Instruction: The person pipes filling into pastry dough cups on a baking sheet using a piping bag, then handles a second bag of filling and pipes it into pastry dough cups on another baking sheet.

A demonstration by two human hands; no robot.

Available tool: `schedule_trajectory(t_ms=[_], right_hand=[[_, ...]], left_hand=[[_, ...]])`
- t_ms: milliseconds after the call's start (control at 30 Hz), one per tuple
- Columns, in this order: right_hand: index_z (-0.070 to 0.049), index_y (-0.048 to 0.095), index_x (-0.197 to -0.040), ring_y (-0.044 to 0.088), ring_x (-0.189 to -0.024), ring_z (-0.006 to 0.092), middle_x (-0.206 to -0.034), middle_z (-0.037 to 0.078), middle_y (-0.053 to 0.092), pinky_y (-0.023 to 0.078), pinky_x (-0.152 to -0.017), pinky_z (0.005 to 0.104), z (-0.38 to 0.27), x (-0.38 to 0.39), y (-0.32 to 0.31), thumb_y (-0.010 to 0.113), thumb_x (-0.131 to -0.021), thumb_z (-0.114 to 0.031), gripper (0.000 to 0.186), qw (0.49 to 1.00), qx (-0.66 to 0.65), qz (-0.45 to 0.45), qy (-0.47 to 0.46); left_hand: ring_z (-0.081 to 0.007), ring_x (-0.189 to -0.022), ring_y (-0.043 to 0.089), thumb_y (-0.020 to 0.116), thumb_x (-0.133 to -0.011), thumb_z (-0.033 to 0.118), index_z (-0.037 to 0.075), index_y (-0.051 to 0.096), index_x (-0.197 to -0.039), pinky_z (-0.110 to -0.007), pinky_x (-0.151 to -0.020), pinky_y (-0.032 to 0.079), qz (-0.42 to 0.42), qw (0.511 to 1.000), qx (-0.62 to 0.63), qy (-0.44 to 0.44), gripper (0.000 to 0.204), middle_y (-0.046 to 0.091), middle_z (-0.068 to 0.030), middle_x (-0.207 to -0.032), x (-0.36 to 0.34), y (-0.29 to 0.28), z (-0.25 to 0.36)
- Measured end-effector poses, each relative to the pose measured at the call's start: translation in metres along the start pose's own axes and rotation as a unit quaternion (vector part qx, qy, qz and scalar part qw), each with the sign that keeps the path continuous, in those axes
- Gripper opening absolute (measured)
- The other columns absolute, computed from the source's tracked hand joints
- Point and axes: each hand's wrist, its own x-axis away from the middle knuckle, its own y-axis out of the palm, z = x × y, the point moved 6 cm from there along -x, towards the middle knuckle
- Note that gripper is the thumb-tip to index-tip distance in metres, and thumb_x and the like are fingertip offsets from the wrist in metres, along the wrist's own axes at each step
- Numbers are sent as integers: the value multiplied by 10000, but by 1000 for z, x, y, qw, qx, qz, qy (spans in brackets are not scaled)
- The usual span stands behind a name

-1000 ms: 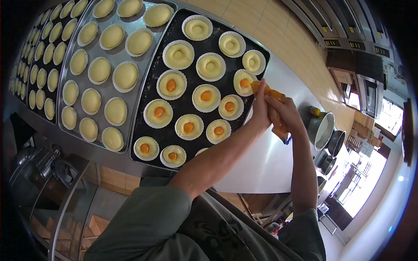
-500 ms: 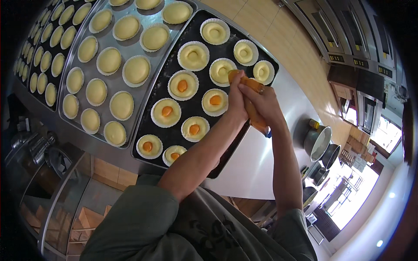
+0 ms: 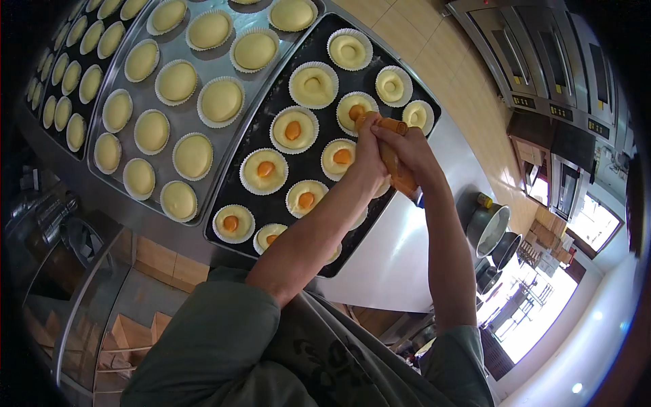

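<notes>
My left hand is closed round the tip end of a piping bag of orange filling. My right hand grips the bag's body close beside it. The bag's tip points at a round dough bun in a white paper cup, with an orange blob in its hollow. Several buns on the same black baking tray carry orange filling, such as the bun left of my hands. Hollowed buns without filling sit at the far end, among them a bun. My forearms hide part of the tray.
A silver tray of plain dough rounds lies to the left, with a black tray of more rounds beyond it. Metal bowls stand at the right of the steel table. Ovens line the far right wall.
An orange blob now shows in the bun under the bag's tip, which was unfilled before. The view has shifted slightly, and both hands remain closed on the bag.
</notes>
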Motion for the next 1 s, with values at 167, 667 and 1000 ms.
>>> schedule_trajectory(t_ms=[167, 667, 1000], right_hand=[[85, 736, -965, 669, -686, 137, -796, 99, 718, 533, -608, 303, -25, 36, -20, 800, -867, -452, 549, 999, 0, -13, -31], [86, 739, -989, 683, -678, 164, -818, 124, 731, 547, -602, 333, -91, 1, 27, 794, -830, -563, 670, 994, 50, -8, -92], [75, 748, -921, 688, -660, 173, -786, 130, 726, 541, -586, 326, -112, -23, 61, 798, -805, -582, 669, 997, 66, -4, -39]], left_hand=[[-219, -1052, 653, 671, -903, 548, 143, 587, -1209, -383, -927, 557, 13, 999, 29, 37, 514, 638, -63, -1144, 56, 39, -15], [-222, -1026, 668, 659, -906, 586, 153, 613, -1164, -394, -911, 559, -7, 998, -4, 69, 506, 664, -50, -1091, 57, 60, 74], [-250, -969, 695, 576, -960, 514, 137, 651, -1091, -441, -863, 579, -11, 999, 26, 43, 406, 701, -83, -1066, 18, 37, 113]])
